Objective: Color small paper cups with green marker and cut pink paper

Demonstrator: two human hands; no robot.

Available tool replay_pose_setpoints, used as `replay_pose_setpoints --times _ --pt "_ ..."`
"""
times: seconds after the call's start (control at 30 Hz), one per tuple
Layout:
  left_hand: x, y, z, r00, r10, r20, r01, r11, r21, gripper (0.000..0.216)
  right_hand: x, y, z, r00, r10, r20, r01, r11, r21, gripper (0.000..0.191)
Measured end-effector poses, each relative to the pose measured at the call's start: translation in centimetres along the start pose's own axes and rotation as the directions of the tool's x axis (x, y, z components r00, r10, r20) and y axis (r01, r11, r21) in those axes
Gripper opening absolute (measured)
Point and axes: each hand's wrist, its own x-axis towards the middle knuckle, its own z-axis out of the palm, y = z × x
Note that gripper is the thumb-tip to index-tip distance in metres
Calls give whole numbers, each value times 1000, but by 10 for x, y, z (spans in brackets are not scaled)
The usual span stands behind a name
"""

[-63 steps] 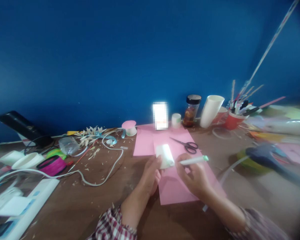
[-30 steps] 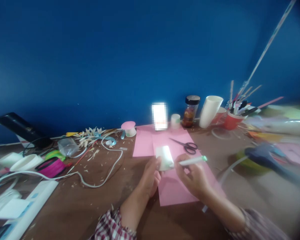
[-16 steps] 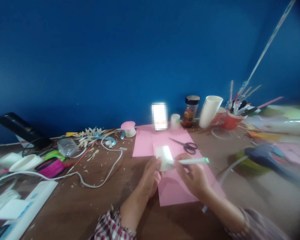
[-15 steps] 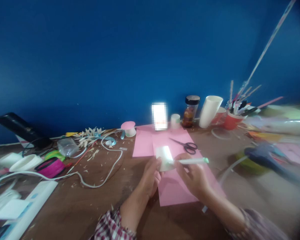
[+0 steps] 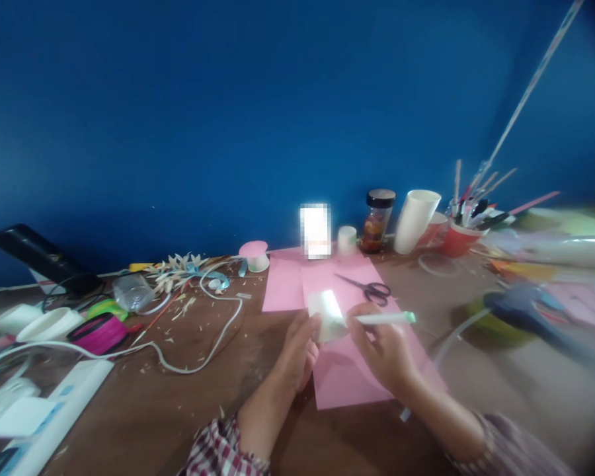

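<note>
We classify this location as a craft workspace. Indicators: a wooden table (image 5: 188, 396) set against a plain blue wall (image 5: 228, 119), carrying pink paper sheets (image 5: 347, 377), scissors (image 5: 369, 288), a green-capped marker (image 5: 384, 318), a red cup (image 5: 457, 239) packed with pens and brushes, a pink ribbon spool (image 5: 254, 254), a magenta cord spool (image 5: 102, 330), a glass jar (image 5: 377, 221) and a white paper cup (image 5: 415, 211). We also note dried petals (image 5: 178, 268) and cutting scraps (image 5: 188, 304) scattered over the surface
</note>
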Motion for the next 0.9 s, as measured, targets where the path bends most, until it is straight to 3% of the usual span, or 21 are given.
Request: replay_pose_setpoints --times 0.13,0.43,0.6,0.77,0.9 --pt "1 -1 -2 999 3 39 -3 1000 -13 28 2 1 -1 999 11 -53 -11 1000 -11 14" --pt "3 -1 -6 998 -50 27 51 998 -27 31 1 1 -1 999 9 -32 -9 1000 4 14" --pt "2 1 -4 993 -109 -38 106 992 -70 31 0 -2 -1 999 31 9 -31 999 30 15" --pt "0 2 -1 994 -109 17 110 991 -79 30 1 -3 -1 1000 21 -21 -20 999 33 13" --pt "-1 3 0 990 -141 -18 138 983 -120 28 1 -5 -1 999 31 -7 -31 999 42 14"
